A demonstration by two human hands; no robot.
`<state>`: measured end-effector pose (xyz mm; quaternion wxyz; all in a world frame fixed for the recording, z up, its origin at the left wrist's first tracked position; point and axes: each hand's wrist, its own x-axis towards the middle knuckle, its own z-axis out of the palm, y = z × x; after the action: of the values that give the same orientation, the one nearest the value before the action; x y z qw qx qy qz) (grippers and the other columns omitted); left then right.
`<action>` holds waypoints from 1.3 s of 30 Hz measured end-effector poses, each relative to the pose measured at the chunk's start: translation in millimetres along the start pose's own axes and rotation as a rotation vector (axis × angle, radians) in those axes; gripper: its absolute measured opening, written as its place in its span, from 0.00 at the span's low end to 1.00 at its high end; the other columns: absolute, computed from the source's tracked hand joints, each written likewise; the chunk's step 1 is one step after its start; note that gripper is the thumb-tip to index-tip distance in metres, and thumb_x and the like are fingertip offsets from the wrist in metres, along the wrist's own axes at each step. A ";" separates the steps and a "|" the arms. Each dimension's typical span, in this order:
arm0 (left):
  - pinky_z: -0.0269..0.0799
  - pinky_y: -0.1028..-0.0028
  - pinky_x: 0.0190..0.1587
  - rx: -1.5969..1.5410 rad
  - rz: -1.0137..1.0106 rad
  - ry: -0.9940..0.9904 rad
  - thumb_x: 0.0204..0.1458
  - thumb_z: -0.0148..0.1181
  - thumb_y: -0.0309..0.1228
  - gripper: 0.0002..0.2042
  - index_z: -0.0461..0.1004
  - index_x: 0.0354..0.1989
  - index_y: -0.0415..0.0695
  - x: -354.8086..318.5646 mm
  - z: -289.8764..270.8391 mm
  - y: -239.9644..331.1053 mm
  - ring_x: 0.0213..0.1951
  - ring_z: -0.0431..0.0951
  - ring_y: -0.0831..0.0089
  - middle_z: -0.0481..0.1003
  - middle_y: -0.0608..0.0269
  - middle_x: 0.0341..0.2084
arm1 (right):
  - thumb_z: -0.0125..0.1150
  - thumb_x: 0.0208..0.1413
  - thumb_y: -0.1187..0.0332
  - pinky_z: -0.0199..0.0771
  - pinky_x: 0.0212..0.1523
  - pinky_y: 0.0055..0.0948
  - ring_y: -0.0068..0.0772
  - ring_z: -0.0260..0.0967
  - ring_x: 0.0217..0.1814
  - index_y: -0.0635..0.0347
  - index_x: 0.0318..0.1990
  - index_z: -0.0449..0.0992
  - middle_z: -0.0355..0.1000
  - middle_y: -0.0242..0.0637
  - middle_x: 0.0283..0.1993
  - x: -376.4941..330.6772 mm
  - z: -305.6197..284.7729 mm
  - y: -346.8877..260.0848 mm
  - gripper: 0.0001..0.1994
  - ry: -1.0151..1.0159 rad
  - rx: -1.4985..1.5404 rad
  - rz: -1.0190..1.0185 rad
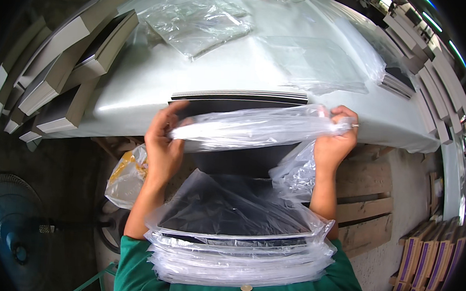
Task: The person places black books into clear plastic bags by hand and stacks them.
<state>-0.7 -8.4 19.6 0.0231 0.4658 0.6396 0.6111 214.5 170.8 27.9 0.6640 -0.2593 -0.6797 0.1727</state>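
Observation:
A clear plastic bag [255,128] is bunched into a band and stretched between my two hands. My left hand [165,133] closes on its left end, with one finger raised and slightly blurred. Around the right end, my right hand [337,138] is closed too. Just beyond the band, a short stack of black boards with pale edges [238,96] lies at the table's near edge, partly hidden by the plastic. Closer to me sits a pile of black boards in clear bags [237,258]. Loose plastic [298,173] hangs beside my right wrist.
A pale sheet covers the table [211,72], with flat clear bags [198,23] and more plastic [315,62] on it. Stacked thick boards stand left [68,50] and right [434,88]. A fan [15,223], wooden pallet [365,207] and white plastic sack [127,179] are below.

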 end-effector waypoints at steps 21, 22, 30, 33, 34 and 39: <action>0.63 0.80 0.33 -0.285 -0.252 -0.488 0.45 0.53 0.27 0.06 0.73 0.25 0.36 -6.5 -67.9 -5.2 0.28 0.69 0.79 0.73 0.65 0.23 | 0.63 0.37 0.81 0.56 0.26 0.24 0.30 0.56 0.20 0.55 0.18 0.59 0.76 0.38 0.35 -27.0 -37.5 -14.3 0.16 -0.316 -0.159 -0.443; 0.63 0.79 0.38 -0.369 -0.479 -0.512 0.49 0.49 0.28 0.09 0.73 0.31 0.35 1.3 -67.0 -9.2 0.32 0.69 0.80 0.74 0.67 0.26 | 0.62 0.31 0.80 0.55 0.24 0.25 0.30 0.55 0.20 0.56 0.19 0.62 0.76 0.35 0.36 -23.4 -33.6 -16.6 0.13 -0.310 -0.153 -0.414; 0.73 0.77 0.36 -0.919 -1.005 -0.520 0.44 0.62 0.29 0.15 0.70 0.41 0.38 -27.2 -40.7 -73.8 0.31 0.76 0.76 0.75 0.62 0.29 | 0.53 0.53 0.73 0.54 0.20 0.17 0.12 0.54 0.19 0.58 0.47 0.66 0.66 0.29 0.27 -42.0 -75.1 22.7 0.13 -0.539 1.304 1.418; 0.74 0.75 0.34 -1.111 -1.182 -0.562 0.47 0.60 0.28 0.13 0.72 0.41 0.41 -64.9 -30.7 -124.8 0.30 0.77 0.75 0.75 0.63 0.29 | 0.51 0.55 0.70 0.50 0.20 0.16 0.13 0.52 0.17 0.55 0.46 0.67 0.64 0.26 0.24 -107.4 -88.1 71.6 0.11 -0.546 1.455 1.651; 0.73 0.78 0.30 -1.137 -1.192 -0.515 0.48 0.59 0.27 0.11 0.72 0.41 0.43 -79.5 -29.4 -143.0 0.28 0.77 0.75 0.75 0.64 0.27 | 0.51 0.55 0.70 0.50 0.20 0.16 0.14 0.51 0.17 0.55 0.45 0.67 0.63 0.26 0.23 -129.8 -90.5 91.0 0.10 -0.529 1.447 1.627; 0.66 0.80 0.24 -1.194 -1.281 -0.736 0.52 0.55 0.33 0.10 0.69 0.41 0.44 -120.2 -15.3 -234.6 0.27 0.73 0.78 0.72 0.67 0.27 | 0.53 0.54 0.69 0.51 0.19 0.18 0.14 0.53 0.17 0.55 0.42 0.68 0.62 0.25 0.22 -222.8 -83.3 170.9 0.08 -0.621 1.130 1.603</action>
<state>-75.1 -52.7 -229.8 0.7882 0.1008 0.3081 0.5232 314.7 169.7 -247.4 0.1738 -0.2304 -0.2680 0.9192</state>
